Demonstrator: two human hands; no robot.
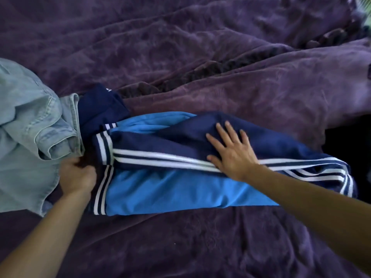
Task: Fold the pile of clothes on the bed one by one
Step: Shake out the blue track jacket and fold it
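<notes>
A blue jacket [170, 187] with white stripes lies folded lengthwise on the purple bed [200, 57], just beside a pale denim shirt [26, 117]. The right hand [230, 153] presses flat on it, fingers spread straight. The left hand [77, 173] grips its striped end with curled fingers.

Track jacket [180, 189] under my right hand [230, 151]: smooth, slightly shiny synthetic cloth. Left of it, denim shirt [26, 117], matt, faded. Under it, bedspread [200, 47]: plush, velvety, rumpled.
</notes>
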